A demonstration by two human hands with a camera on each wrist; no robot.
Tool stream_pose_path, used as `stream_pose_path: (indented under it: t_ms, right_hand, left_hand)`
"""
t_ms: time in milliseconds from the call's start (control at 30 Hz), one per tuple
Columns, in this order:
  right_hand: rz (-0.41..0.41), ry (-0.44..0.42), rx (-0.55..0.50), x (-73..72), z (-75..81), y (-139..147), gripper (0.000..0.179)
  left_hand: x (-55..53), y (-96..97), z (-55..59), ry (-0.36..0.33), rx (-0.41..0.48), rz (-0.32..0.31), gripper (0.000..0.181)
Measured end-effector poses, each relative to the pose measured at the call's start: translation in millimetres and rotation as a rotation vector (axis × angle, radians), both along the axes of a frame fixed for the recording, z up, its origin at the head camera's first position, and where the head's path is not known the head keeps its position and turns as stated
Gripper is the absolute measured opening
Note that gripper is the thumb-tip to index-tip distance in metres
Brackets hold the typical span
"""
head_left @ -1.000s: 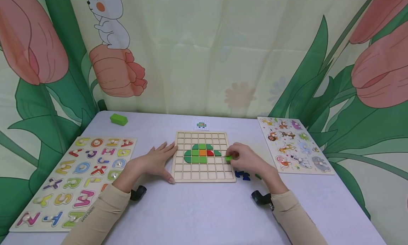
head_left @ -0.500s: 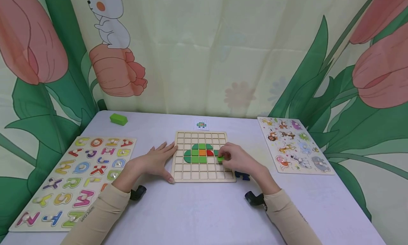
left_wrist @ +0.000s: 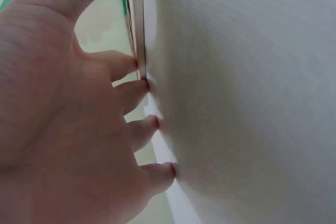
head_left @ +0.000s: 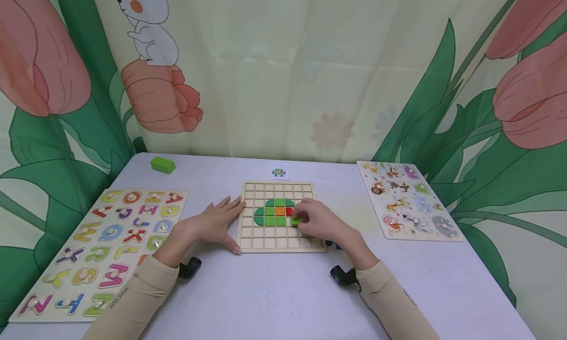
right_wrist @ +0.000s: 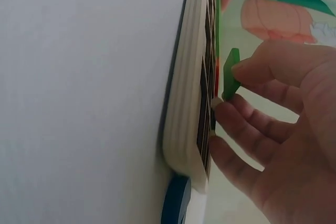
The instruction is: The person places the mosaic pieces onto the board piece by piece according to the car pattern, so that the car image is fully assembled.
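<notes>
A wooden grid board [head_left: 261,242] lies mid-table, with green, orange and red tiles in its middle cells. My left hand [head_left: 212,223] rests at the board's left edge with fingers spread; in the left wrist view the left hand's fingertips [left_wrist: 150,121] touch down beside the board's side. My right hand [head_left: 321,219] pinches a light green square tile [head_left: 295,222] close over the board, just right of the lowest row of green tiles. In the right wrist view the green tile [right_wrist: 231,73] is tilted between thumb and forefinger, the other fingertips near the grid.
A picture card [head_left: 278,172] lies behind the board. Dark blue pieces [head_left: 333,244] sit by its right corner, partly hidden by the right hand. An alphabet puzzle board [head_left: 95,266] lies left, an animal puzzle board [head_left: 407,202] right, and a green block [head_left: 163,165] at the back left.
My right hand has carried the light green tile leftward from the board's right edge to beside the green tiles. The left hand stays in place at the left edge.
</notes>
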State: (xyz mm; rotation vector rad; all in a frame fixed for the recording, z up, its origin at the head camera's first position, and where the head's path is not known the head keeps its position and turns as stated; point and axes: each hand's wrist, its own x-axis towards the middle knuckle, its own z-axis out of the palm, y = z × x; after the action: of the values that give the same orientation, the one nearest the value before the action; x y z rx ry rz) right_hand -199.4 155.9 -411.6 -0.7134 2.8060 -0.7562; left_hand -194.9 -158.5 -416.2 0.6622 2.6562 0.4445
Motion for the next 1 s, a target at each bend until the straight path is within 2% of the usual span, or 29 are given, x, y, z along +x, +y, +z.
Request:
stream_pose_path:
  t_ms: [467, 1000]
  right_hand:
    - [-0.027, 0.037, 0.029, 2.4, -1.4, -13, 0.02]
    - [-0.031, 0.044, 0.007, 4.8, -1.4, -16, 0.019]
  left_hand:
    - [0.6, -1.0, 1.0, 0.001, 0.005, -0.003, 0.13]
    - [0.7, -0.7, 0.7, -0.004, 0.015, -0.002, 0.13]
